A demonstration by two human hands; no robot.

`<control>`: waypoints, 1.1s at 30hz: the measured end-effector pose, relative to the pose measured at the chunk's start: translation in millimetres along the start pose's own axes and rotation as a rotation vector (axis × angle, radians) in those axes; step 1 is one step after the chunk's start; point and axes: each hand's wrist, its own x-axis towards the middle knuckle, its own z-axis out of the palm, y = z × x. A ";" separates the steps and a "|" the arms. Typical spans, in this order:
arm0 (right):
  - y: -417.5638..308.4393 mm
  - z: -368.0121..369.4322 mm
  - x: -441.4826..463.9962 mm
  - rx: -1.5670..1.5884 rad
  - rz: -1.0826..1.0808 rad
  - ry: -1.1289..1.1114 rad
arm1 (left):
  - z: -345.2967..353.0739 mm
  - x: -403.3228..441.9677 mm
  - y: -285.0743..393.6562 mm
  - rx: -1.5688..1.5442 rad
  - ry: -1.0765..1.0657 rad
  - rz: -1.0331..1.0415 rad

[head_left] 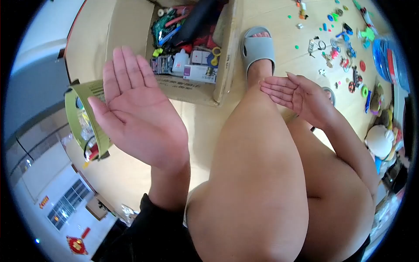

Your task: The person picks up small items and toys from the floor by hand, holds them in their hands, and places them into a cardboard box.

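Note:
My left hand is raised palm up, fingers stretched out, with nothing in it. It is in front of the near left corner of an open cardboard box. Beside its thumb stands a green bin with mixed items inside. My right hand has its palm turned up and fingers straight, holding nothing. Its fingertips are at my shin, just above a grey slipper on my foot; I cannot tell whether they touch the shin. In the box are a white bottle, yellow-handled scissors and a black object.
Small toys and bits, among them a red disc and a green ring, lie scattered over the pale floor on the right. A blue clear container stands at the right edge, with a white plush toy below it.

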 end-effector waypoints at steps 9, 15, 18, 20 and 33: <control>6.9 -35.5 -2.4 -0.066 -0.019 0.134 | 114.0 -8.7 -33.1 -0.292 -0.587 -0.959; 56.9 -128.2 9.2 0.157 0.084 0.355 | 133.1 -6.2 -123.7 -0.399 -0.471 -1.328; 59.5 -139.1 -9.0 0.354 -0.008 0.397 | 162.8 -12.7 -164.8 -0.232 -0.560 -1.256; 48.7 -142.7 -22.8 0.478 -0.106 0.365 | 181.9 -22.6 -198.5 0.014 -0.687 -1.149; 42.5 -265.6 -115.8 0.449 -0.374 0.563 | 157.8 -80.3 -386.3 0.836 -0.899 -0.932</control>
